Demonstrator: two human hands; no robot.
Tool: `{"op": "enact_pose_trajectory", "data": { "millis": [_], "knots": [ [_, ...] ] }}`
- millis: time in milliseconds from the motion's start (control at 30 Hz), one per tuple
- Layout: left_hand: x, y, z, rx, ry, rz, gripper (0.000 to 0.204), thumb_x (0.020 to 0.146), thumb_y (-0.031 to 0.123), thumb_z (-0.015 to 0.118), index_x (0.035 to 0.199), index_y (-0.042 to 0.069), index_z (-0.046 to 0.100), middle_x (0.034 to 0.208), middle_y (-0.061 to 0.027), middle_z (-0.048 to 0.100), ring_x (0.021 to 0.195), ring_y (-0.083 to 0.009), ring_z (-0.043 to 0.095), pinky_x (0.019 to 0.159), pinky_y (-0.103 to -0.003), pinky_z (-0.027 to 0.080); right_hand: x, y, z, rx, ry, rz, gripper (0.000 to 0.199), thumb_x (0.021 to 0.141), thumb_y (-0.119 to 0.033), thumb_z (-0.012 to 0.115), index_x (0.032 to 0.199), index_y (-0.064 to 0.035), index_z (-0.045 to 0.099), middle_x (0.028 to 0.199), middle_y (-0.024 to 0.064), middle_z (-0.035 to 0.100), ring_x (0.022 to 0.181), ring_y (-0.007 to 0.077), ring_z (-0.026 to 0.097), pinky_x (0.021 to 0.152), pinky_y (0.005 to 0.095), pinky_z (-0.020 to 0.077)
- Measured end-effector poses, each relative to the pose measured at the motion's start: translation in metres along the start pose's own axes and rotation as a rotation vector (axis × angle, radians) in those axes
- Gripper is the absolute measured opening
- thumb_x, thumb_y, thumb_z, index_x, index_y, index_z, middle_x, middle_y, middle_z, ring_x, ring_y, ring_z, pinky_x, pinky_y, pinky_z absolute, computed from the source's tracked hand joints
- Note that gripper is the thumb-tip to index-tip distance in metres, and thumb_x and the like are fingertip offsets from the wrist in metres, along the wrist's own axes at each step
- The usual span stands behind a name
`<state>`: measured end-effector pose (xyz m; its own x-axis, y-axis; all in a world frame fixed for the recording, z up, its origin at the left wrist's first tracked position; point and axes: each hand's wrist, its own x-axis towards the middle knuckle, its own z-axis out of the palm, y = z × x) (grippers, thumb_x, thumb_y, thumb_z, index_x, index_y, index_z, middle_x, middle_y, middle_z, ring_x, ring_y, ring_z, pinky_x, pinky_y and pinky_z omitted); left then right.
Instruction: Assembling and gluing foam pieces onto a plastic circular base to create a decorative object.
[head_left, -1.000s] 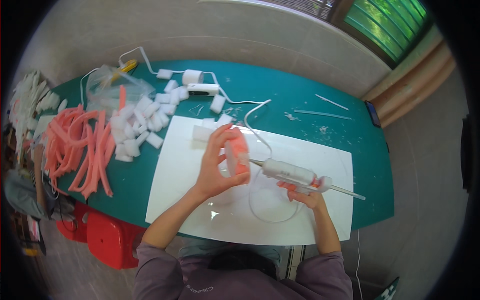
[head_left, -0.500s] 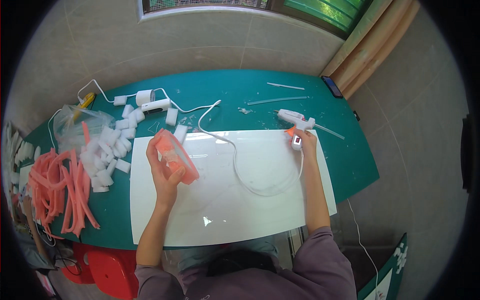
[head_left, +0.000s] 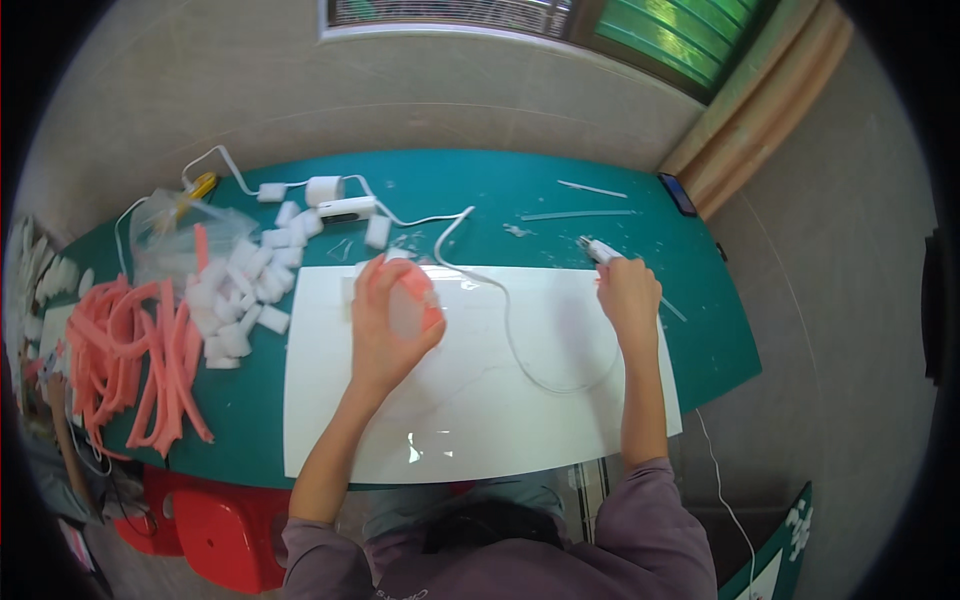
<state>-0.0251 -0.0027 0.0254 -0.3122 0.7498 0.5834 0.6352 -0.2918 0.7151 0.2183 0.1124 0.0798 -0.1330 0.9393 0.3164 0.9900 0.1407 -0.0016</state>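
My left hand is closed round a pink round foam piece with a paler middle, held above the left part of a white board. Fingers lie along its far left side, and the thumb presses its right edge. Over the board's far right corner, my right hand grips a white hot glue gun. The gun's nozzle points away and to the left; its handle is hidden behind the hand. A clear glue stick pokes out from its rear, and a white cord curves across the board.
Left on the green table lie pink foam strips, several white foam blocks and a clear plastic bag. Glue sticks, a white device and a phone lie toward the back. Red stools stand below.
The pink foam piece has been turned in my left hand, showing a different side. My right hand has rolled over the glue gun, hiding its handle. The whole view has shifted slightly.
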Motion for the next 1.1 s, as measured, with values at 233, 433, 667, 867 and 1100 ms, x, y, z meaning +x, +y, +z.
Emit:
{"op": "enact_pose_trajectory", "data": {
  "millis": [233,433,667,867,1100],
  "knots": [
    [0.000,-0.024,0.009,0.154,0.066,0.032,0.061,0.057,0.022,0.070,0.112,0.011,0.045,0.114,-0.0143,0.045,0.110,-0.0311,0.041,0.086,-0.042,0.034,-0.014,-0.173,-0.054,0.311,0.020,-0.857,0.019,0.070,-0.010,0.058,0.088,-0.0060,0.057,0.079,0.0120,0.056,0.074,0.0272,0.058,0.059,0.0381,0.0464],
    [-0.005,-0.034,0.014,0.288,0.137,0.036,0.053,0.061,0.027,0.066,0.110,0.015,0.047,0.117,-0.0144,0.041,0.107,-0.0310,0.041,0.085,-0.043,0.035,-0.053,-0.329,0.011,0.405,-0.157,-1.278,0.030,0.066,-0.013,0.066,0.092,-0.0068,0.053,0.089,0.0123,0.053,0.083,0.0296,0.056,0.063,0.0393,0.0482],
    [-0.003,-0.017,0.004,0.246,0.109,-0.084,0.056,0.059,0.029,0.067,0.110,0.018,0.046,0.121,-0.0152,0.035,0.105,-0.0348,0.040,0.086,-0.043,0.034,-0.089,-0.375,0.040,0.467,-0.055,-1.291,0.056,0.056,-0.020,0.076,0.097,-0.0027,0.042,0.089,0.0114,0.049,0.081,0.0256,0.056,0.059,0.0340,0.0495],
    [0.002,-0.018,0.000,0.256,0.085,-0.041,0.058,0.058,0.029,0.068,0.111,0.018,0.046,0.122,-0.0150,0.035,0.103,-0.0353,0.041,0.083,-0.044,0.037,-0.081,-0.372,0.044,0.548,0.012,-1.299,0.054,0.055,-0.015,0.074,0.096,-0.0007,0.041,0.088,0.0123,0.048,0.080,0.0244,0.055,0.060,0.0321,0.0473],
    [0.009,-0.027,0.002,0.128,0.151,-0.105,0.057,0.058,0.026,0.068,0.110,0.014,0.046,0.112,-0.0106,0.044,0.108,-0.0282,0.042,0.082,-0.041,0.038,-0.041,-0.294,-0.008,1.158,-0.307,-1.120,0.049,0.059,-0.007,0.066,0.103,-0.0046,0.046,0.095,0.0124,0.043,0.081,0.0223,0.051,0.066,0.0285,0.0468]
  ]
}}
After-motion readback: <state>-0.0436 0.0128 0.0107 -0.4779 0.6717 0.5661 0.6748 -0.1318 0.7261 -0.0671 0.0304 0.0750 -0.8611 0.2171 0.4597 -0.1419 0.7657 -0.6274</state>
